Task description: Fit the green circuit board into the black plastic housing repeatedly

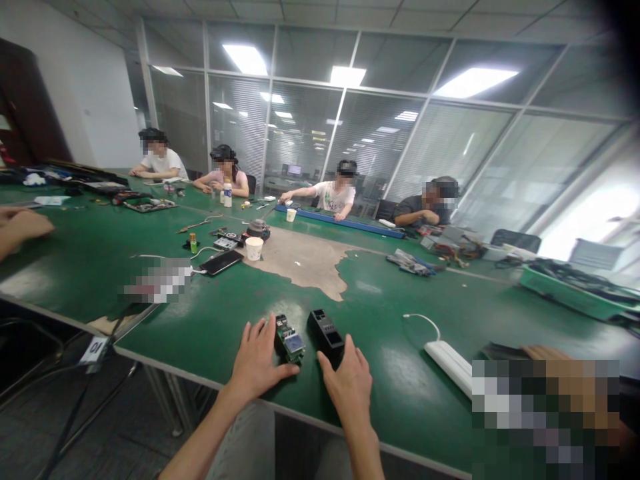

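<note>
A small electronic module (290, 341) with a green circuit board and a greyish screen lies on the green table in front of me. Around its left side and near end curves my left hand (256, 360), its thumb and fingers spread wide. Whether those fingers touch the module I cannot tell. Just to the right is a long black plastic case (326, 331) with openings in its face. My right hand (349, 375) has the case's near end between thumb and fingers. Module and case lie apart, with a narrow strip of table between them.
Beyond them are a phone (221, 263), a paper cup (254, 249) and a bare brown patch (305, 260). A white power strip (450, 363) lies right, with a co-worker's hand (555, 360) near it. A green basket (565, 293) holds cables. Several people sit across the table.
</note>
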Motion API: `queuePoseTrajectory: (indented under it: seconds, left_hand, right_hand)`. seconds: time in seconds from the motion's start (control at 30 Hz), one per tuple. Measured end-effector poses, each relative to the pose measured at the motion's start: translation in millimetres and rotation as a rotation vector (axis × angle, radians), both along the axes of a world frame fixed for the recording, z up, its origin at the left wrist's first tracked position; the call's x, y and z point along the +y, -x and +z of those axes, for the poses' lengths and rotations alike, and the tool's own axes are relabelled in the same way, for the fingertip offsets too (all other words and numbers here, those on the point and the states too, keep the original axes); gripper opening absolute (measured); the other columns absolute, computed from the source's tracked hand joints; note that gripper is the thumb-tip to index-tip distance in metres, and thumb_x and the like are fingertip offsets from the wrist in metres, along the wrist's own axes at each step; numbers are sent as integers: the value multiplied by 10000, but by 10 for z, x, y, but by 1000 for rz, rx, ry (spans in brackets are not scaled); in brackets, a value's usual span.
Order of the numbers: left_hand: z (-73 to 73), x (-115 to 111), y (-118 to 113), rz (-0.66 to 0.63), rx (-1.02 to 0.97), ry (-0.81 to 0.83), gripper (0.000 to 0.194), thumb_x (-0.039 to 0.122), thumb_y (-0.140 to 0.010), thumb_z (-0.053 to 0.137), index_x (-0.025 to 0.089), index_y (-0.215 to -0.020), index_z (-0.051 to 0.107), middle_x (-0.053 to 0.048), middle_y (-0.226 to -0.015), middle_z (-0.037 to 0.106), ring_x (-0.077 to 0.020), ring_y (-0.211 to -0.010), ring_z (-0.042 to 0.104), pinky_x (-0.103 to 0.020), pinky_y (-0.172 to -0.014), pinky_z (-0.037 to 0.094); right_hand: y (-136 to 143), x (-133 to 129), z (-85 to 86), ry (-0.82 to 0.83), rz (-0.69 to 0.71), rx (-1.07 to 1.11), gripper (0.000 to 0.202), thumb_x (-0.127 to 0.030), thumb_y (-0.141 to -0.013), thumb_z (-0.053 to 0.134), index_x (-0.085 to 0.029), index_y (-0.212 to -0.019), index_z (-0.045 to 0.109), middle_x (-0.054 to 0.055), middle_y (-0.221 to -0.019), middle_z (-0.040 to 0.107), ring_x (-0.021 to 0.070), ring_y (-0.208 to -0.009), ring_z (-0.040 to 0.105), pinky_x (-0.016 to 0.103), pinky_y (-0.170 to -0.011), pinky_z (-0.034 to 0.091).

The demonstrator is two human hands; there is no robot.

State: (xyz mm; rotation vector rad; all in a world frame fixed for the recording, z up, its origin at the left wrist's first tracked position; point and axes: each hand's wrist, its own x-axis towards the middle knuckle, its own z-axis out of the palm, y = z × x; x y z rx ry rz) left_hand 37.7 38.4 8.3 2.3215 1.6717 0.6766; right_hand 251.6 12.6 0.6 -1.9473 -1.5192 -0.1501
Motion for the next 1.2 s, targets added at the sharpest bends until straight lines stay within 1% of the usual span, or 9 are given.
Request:
queuePoseTrajectory:
  seconds: [0.07, 0.17, 0.37, 0.5, 0.6, 0.67, 0.83, 1.03, 1.2]
  left_hand:
    - [-3, -1, 3, -5, 1, -5, 1165, 814, -660, 528, 115, -1510, 145, -180, -1533, 297, -366, -1405, 273, -559, -1160, 112]
    - [-2, -4, 5, -15, 10, -18, 1157, 816, -672, 514, 111, -1510, 141, -190, -1535, 284, -363, -1409, 267, -555, -1160, 119]
    - [15, -10, -2, 15, 17, -13, 1168, 845, -662, 488, 81, -1495, 195, -204, -1529, 289, -350, -1412, 267, -543, -1166, 133]
    - [14, -21, -5, 12, 15, -14, 1097, 825, -692, 485, 99, -1481, 254, -189, -1530, 297, -333, -1420, 259, -532, -1171, 135]
    - [1, -24, -7, 16, 9, -23, 1079, 810, -696, 506, 104, -1476, 267, -186, -1526, 307, -328, -1419, 263, -539, -1169, 143]
    - [-15, -19, -6, 16, 4, -32, 1073, 806, -696, 515, 105, -1472, 273, -190, -1521, 317, -329, -1415, 272, -543, -1167, 149]
    - [-67, 10, 8, 7, -10, -50, 1055, 802, -688, 527, 124, -1461, 290, -192, -1506, 346, -330, -1403, 297, -551, -1161, 157]
    - [-87, 18, 5, 24, -18, -51, 1075, 793, -694, 517, 90, -1467, 261, -215, -1513, 317, -333, -1410, 279, -542, -1164, 149]
    - [-66, 2, -10, 45, -55, -36, 1162, 710, -688, 569, 28, -1495, 87, -242, -1536, 241, -340, -1419, 251, -537, -1160, 156]
  right_hand:
    - [-9, -2, -9, -16, 0, 4, 787, -532, -814, 560, -7, -1383, 419, 248, -1312, 533, 364, -1232, 469, 450, -985, 378]
    - [-26, 18, 22, -51, 8, 47, 812, -567, -819, 541, 6, -1381, 417, 252, -1305, 536, 346, -1218, 488, 435, -997, 377]
    - [-25, 14, 114, 14, 42, 142, 534, -496, -866, 478, -111, -1224, 575, 160, -1108, 660, 304, -1027, 600, 405, -913, 425]
    - [66, -64, 240, -19, 33, 310, 505, -518, -853, 499, -161, -1199, 590, 127, -1079, 678, 284, -1002, 623, 385, -890, 443]
    - [202, -93, 353, -61, 120, 447, 473, -522, -846, 521, -193, -1176, 604, 96, -1095, 684, 249, -1025, 631, 348, -895, 450]
    - [310, -84, 401, -82, 165, 471, 464, -513, -842, 532, -191, -1166, 611, 92, -1103, 684, 242, -1033, 632, 344, -905, 448]
    - [521, -38, 423, -69, 211, 467, 473, -506, -842, 538, -176, -1172, 614, 104, -1102, 686, 259, -1028, 635, 368, -906, 454]
    - [617, -47, 486, -33, 246, 369, 457, -481, -846, 535, -155, -1152, 628, 115, -1054, 693, 259, -991, 641, 370, -894, 459]
    - [689, -95, 517, -45, 232, 230, 461, -432, -832, 561, -138, -1183, 617, 127, -1071, 679, 264, -1006, 623, 369, -904, 450]
